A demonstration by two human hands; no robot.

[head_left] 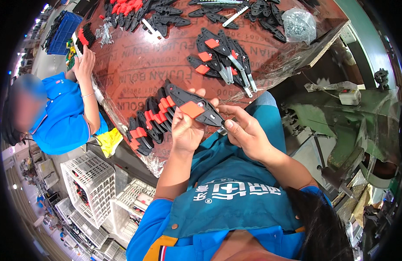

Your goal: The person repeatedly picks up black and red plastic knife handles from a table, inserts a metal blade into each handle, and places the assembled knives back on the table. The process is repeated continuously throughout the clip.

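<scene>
In front of my chest I hold a black, pointed plastic part (210,116) with a red square pad (191,109) on its face. My left hand (185,134) is closed round its middle, fingers behind and thumb near the pad. My right hand (249,133) pinches its lower right tip between thumb and fingers; a bit of metal shows just under that tip. Left of my left hand, a row of similar black parts with red pads (154,117) stands stacked on the table. Beyond my hands lies a pile of such parts with metal strips (222,58).
The brown table (140,82) also bears loose black parts (166,19), red pieces (128,6) and a clear bag (299,26) of small metal bits. A person in blue (66,113) works at the left edge. White crates (90,182) stand lower left; a green machine (323,113) stands right.
</scene>
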